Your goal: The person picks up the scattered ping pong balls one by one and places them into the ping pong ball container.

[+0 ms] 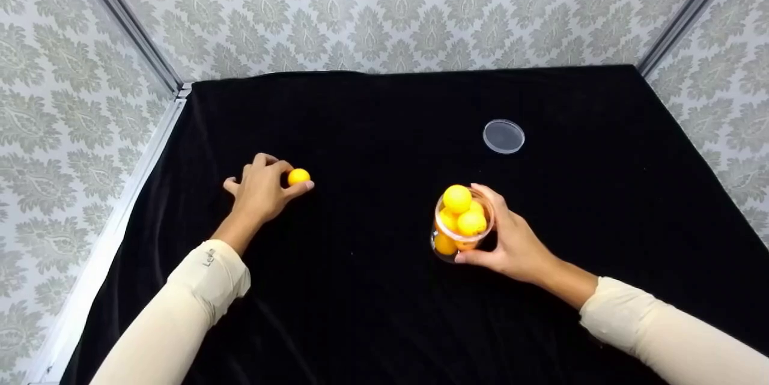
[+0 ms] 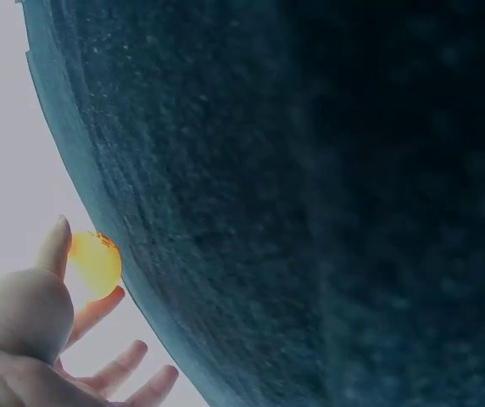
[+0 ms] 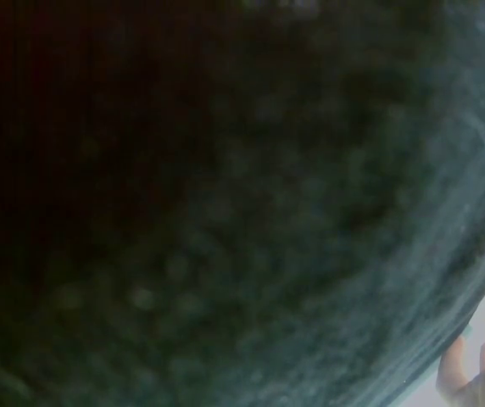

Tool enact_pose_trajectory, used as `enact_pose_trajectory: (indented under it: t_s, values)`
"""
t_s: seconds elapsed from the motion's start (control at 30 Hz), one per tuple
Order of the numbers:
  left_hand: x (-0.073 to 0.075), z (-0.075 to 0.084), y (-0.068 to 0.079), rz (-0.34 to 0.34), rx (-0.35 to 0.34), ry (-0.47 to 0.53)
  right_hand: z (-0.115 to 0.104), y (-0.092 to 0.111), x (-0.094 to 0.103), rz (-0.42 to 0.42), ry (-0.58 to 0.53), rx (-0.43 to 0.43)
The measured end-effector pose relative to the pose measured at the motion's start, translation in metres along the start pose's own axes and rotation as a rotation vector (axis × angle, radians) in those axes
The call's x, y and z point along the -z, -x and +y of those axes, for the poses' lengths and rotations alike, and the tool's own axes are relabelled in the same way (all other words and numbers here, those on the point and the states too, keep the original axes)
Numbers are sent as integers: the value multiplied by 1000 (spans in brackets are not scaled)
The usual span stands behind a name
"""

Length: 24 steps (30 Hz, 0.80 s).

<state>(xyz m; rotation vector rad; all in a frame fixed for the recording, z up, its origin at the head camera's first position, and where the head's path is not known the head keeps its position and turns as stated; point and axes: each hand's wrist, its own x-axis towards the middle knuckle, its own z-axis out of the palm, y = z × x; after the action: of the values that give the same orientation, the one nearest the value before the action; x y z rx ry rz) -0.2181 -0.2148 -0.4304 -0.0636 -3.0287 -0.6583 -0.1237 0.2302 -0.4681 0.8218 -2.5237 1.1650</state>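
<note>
On the left side in the head view, my left hand [image 1: 259, 193] pinches an orange table tennis ball [image 1: 298, 177] between thumb and index finger, low over the black cloth. The left wrist view shows the same ball [image 2: 96, 264], with printed marks on it, and the other fingers spread apart. My right hand [image 1: 510, 245] grips a clear plastic jar [image 1: 485, 205] from its right side, fingers behind and thumb in front. Several orange balls [image 1: 471, 223] fill the jar, one heaped above the rim. Only a few fingertips show at the right wrist view's corner.
A round clear lid [image 1: 503, 136] lies on the black cloth [image 1: 372, 133] beyond the jar. Patterned wall panels [image 1: 396, 12] stand behind and on both sides, with metal frame posts [image 1: 129, 18] at the back corners.
</note>
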Motion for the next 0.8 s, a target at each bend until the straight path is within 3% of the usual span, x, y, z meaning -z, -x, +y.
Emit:
enact_pose_trajectory:
  t_s: [0.4, 0.57, 0.8]
  values:
    - [-6, 31, 1, 22, -74, 18, 0, 0, 1, -9, 2, -13]
    - [-8, 57, 3, 43, -133, 21, -1, 0, 1, -16, -1, -28]
    - [-10, 105, 9, 45, -242, 3, -1, 0, 0, 0, 20, -14]
